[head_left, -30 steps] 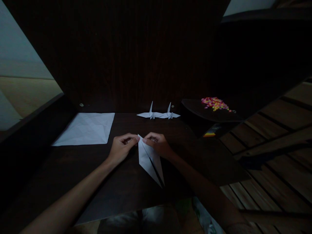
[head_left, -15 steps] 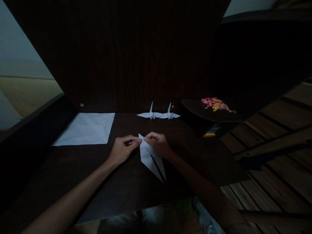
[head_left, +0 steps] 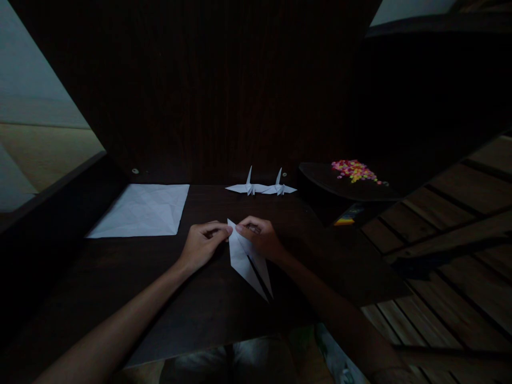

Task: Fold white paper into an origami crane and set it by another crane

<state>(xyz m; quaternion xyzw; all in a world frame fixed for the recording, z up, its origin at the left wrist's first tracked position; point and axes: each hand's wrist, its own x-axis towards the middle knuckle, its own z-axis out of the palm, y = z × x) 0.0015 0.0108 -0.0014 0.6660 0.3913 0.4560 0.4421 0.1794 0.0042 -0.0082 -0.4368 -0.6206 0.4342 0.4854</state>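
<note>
A folded white paper [head_left: 245, 258], long and diamond-shaped with a slit down its lower half, is held between my hands above the dark table. My left hand [head_left: 205, 241] pinches its left edge near the upper tip, thumb on top. On the other side, my right hand [head_left: 259, 236] grips the upper right edge with thumb and curled fingers. Both thumbs lie close together near the tip; some fingertips are hidden behind the paper. Beyond the hands, two joined white origami cranes [head_left: 262, 188] stand at the back of the table.
A creased white paper sheet [head_left: 142, 210] lies at the back left, beside a dark side board [head_left: 52, 186]. On a rounded shelf [head_left: 320, 176] at the right sits a pile of small pink and yellow pieces [head_left: 356, 170]. Wooden slats [head_left: 452, 213] show farther right.
Almost nothing differs. Both hands keep their hold near the paper's upper tip, and the view has shifted very slightly.
</note>
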